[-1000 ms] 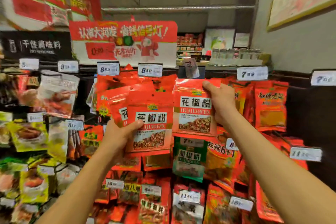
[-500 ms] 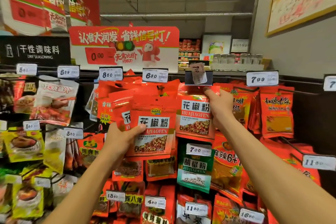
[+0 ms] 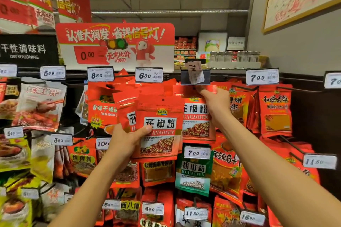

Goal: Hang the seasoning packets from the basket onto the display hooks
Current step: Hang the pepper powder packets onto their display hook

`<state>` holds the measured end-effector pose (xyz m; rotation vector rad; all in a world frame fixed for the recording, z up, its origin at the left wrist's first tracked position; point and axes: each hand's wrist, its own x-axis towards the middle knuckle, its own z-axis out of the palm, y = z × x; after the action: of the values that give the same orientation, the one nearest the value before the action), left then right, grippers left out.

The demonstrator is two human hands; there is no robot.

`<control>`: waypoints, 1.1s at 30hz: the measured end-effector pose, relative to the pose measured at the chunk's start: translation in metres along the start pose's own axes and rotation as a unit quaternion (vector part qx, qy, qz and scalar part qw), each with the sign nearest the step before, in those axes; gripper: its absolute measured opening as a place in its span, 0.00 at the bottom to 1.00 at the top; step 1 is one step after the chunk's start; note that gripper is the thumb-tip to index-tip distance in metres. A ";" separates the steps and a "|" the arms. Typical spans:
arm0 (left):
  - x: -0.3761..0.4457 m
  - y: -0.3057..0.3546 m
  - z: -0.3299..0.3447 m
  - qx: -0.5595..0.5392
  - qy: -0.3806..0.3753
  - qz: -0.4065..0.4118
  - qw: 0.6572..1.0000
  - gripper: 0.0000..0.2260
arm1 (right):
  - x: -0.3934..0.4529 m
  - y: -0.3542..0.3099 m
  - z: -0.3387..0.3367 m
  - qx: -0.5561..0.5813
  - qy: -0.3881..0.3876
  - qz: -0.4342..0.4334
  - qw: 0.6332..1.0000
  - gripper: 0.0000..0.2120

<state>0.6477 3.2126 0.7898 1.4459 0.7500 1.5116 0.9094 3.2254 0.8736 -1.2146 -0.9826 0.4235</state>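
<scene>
The right hand (image 3: 215,104) pinches the top edge of a glossy red foil seasoning packet (image 3: 198,120) just under the black tag holder (image 3: 195,77); its hook is hidden. The left hand (image 3: 127,141) grips a fanned stack of matching red packets (image 3: 159,127), crowded by neighbouring hanging packets.

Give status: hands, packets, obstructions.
Left hand grips stack of red packets. Right hand pinches one packet top at hook, under crooked price tag. Seating on hook unclear.

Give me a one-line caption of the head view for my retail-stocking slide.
Left hand holds spare red huajiaofen packets while right hand lifts another packet beneath the crooked price tag.
</scene>
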 end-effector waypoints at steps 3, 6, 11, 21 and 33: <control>0.002 -0.002 0.006 0.012 -0.007 -0.011 1.000 0.17 | 0.004 0.002 0.003 -0.004 0.013 0.002 1.000 0.14; 0.002 -0.003 0.008 0.006 -0.002 -0.024 1.000 0.17 | 0.012 0.006 0.009 -0.018 0.043 0.011 0.999 0.15; 0.000 -0.002 0.005 0.005 -0.001 -0.030 1.000 0.17 | 0.033 0.014 0.021 -0.195 0.068 -0.013 0.978 0.20; 0.002 -0.004 0.030 -0.044 -0.017 -0.057 0.997 0.19 | 0.022 0.021 -0.011 -0.287 0.071 -0.088 0.951 0.22; -0.013 -0.003 0.059 -0.103 -0.055 -0.080 0.990 0.18 | -0.054 0.026 -0.016 0.083 -0.111 -0.024 0.990 0.15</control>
<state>0.7049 3.1932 0.7891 1.2711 0.6092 1.3345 0.8986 3.1853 0.8278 -1.0048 -1.1414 0.5999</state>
